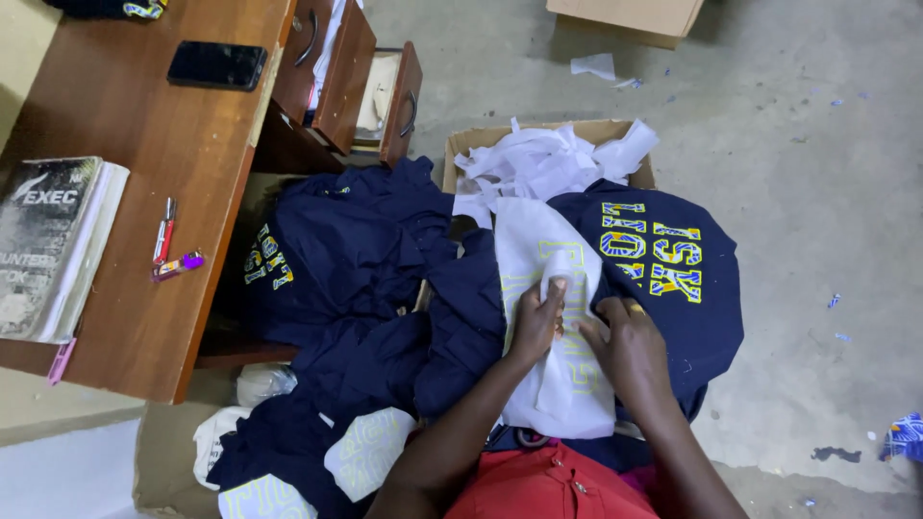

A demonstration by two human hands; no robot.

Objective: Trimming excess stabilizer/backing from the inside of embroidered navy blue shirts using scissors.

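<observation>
At frame centre I'm pinching a white backing sheet [548, 327] with my left hand [535, 322], fingers curled on its smooth, papery edge. My right hand [630, 351] is pressing flat on the soft navy shirt [673, 288] beneath.

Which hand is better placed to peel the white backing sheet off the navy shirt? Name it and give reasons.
Left, probably. The left hand already pinches the white backing sheet at a lifted fold, while the right hand lies flat, pressing the sheet against the navy shirt.

Left hand [536, 322] pinches white sheet [553, 317]; right hand [625, 346] flat on navy shirt [673, 279]; cardboard box [461, 144] behind.
</observation>
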